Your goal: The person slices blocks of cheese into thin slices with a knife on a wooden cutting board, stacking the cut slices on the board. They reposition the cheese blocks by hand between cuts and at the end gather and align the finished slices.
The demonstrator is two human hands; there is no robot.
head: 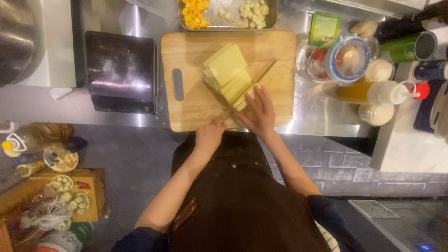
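At the counter's back edge, a tray [227,24] holds cubes; on the board [191,102], left hand [208,136] grips a knife [261,79], right hand [261,114] presses cheese [227,65] flat.

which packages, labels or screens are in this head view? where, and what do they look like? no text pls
Small green carton: top right, beside the wooden cutting board; boxy, green with a pale panel.
Clear squeeze bottle of amber liquid: right counter, lying sideways; white nozzle, red cap.
Round labelled white container: bottom left corner; white with green.
Small blue-lit panel: bottom right corner; too small to tell more.
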